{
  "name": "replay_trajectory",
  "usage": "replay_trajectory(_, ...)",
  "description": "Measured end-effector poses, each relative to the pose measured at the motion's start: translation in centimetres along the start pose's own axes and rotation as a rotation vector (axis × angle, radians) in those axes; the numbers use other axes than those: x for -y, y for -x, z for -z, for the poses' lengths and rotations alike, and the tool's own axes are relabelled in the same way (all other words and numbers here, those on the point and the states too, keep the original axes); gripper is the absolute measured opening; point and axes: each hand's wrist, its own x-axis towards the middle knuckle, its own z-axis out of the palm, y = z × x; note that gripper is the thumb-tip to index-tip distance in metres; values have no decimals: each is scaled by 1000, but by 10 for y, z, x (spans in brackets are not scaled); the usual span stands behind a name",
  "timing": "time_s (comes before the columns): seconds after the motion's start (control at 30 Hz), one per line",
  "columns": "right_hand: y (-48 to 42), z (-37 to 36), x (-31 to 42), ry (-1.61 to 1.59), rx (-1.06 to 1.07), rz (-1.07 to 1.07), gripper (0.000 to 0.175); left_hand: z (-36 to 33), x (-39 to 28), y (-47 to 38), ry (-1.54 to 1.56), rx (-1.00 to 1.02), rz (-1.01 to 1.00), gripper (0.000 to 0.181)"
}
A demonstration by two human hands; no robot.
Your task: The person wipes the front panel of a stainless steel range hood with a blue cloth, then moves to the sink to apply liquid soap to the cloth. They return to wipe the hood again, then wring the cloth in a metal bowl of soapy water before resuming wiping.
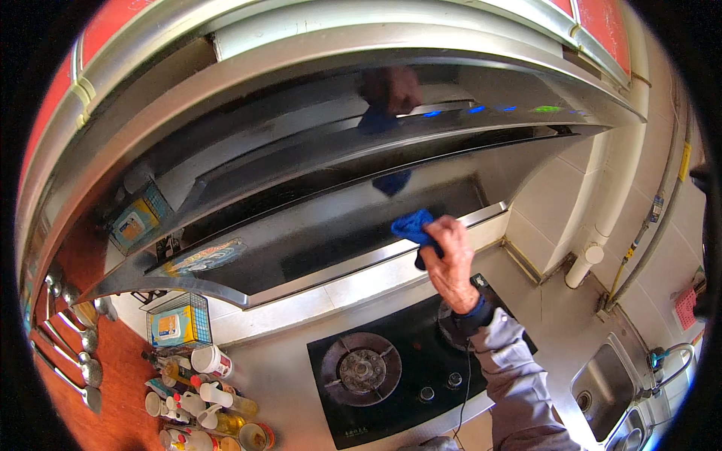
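Note:
My right hand [449, 265] grips a bunched blue cloth [413, 225] between thumb and fingers. It is in front of the glossy black lower panel [338, 237] of a range hood, near the panel's metal bottom strip [372, 255]. The cloth appears to touch the panel, though the exact contact cannot be told. The hood's upper black front [304, 121] mirrors the hand and cloth and shows lit blue and green indicators. Below my forearm is a black glass gas hob [395, 389] with a round burner [362, 369] at its left; the arm partly covers the other burner. My left hand is out of view.
Several bottles and jars, including a white tub [211, 361], crowd the counter's left. A wire basket [197, 321] holds a packet of wipes [169, 328]. Ladles and a spatula [90, 397] hang at far left. At right are a steel sink [603, 383] and a white pipe [620, 180].

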Motion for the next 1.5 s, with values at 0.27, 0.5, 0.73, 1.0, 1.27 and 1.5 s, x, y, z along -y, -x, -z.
replay_trajectory(0.27, -29, -28, 8, 141, -43, 125, 40, 12, 9, -6, 27, -18, 66, 30)
replay_trajectory(0.5, 52, -47, -28, 132, 156, -238, 44, 3, -9, 4, -38, -50, 26, 26)
replay_trajectory(0.73, -56, 17, -26, 49, -353, -20, 44, -10, -8, 4, -79, -27, 14, 23)
replay_trajectory(1.0, -15, -21, -17, 95, -94, -89, 46, -15, -10, 1, -45, -64, 50, 23)
replay_trajectory(1.27, -33, -20, -13, 98, -136, -63, 53, -11, -4, 5, -180, -55, -53, 25)
replay_trajectory(1.5, -39, -14, -27, 32, -328, 15, 56, -5, -8, -5, -11, -16, 54, 27)
